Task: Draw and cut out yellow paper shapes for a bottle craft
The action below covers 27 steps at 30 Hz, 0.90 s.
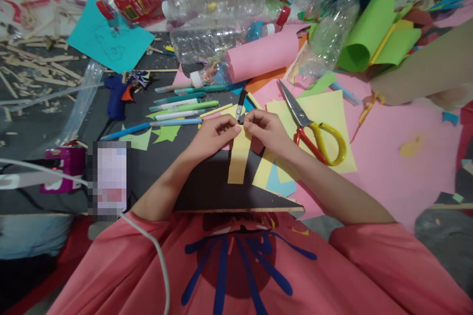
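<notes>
A narrow yellow paper strip (239, 160) hangs down toward me over the dark tabletop. Its upper end is pinched between the thumb and fingers of my left hand (218, 133) and of my right hand (266, 130), which almost meet. Just beyond my fingertips lies a black-capped pen (241, 101). Scissors (314, 130) with one red and one yellow handle lie partly spread to the right of my right hand, on a pale yellow sheet (332, 113). Several markers (185, 107) lie left of and beyond my left hand.
A blue glue gun (115, 96) stands at the left, near scattered wooden sticks (40, 64). A phone (111, 177) with a cable lies near the front left edge. Clear plastic bottles (218, 0), a pink paper roll (262, 54) and a large pink sheet (399, 157) fill the back and right.
</notes>
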Each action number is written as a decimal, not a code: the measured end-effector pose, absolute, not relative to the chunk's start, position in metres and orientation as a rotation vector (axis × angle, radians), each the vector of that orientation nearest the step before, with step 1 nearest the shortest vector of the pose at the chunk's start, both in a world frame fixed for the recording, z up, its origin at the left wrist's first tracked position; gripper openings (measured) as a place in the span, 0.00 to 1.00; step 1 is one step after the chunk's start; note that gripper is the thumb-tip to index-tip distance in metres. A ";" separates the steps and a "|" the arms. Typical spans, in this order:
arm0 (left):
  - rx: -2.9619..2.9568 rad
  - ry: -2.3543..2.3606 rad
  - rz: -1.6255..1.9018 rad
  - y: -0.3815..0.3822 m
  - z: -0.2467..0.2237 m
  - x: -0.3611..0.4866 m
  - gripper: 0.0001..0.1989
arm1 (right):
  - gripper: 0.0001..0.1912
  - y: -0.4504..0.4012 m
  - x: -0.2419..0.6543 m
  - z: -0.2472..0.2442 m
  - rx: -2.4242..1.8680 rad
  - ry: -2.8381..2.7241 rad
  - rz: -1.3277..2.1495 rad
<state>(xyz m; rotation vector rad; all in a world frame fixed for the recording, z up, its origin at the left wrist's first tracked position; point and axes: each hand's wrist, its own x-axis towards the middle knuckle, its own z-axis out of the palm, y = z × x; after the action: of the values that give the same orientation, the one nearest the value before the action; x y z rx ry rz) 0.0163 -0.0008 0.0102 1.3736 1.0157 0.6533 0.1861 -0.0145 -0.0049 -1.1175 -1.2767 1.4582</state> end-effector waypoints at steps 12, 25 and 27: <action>1.151 1.138 0.997 0.009 0.002 0.005 0.08 | 0.08 -0.012 0.195 -0.007 -1.157 -1.207 1.398; 1.195 1.163 0.855 0.006 0.007 0.006 0.10 | 0.27 -0.019 0.187 -0.014 -0.855 -1.486 1.579; 1.195 1.165 0.839 0.005 0.008 0.007 0.10 | 0.21 -0.019 0.188 -0.013 -0.870 -1.507 1.528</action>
<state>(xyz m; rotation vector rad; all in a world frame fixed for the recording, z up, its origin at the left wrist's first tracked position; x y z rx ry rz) 0.0066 0.0050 0.0085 1.1953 1.1654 0.8389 0.1876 -0.0188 -0.0126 -0.8699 -1.5070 1.5277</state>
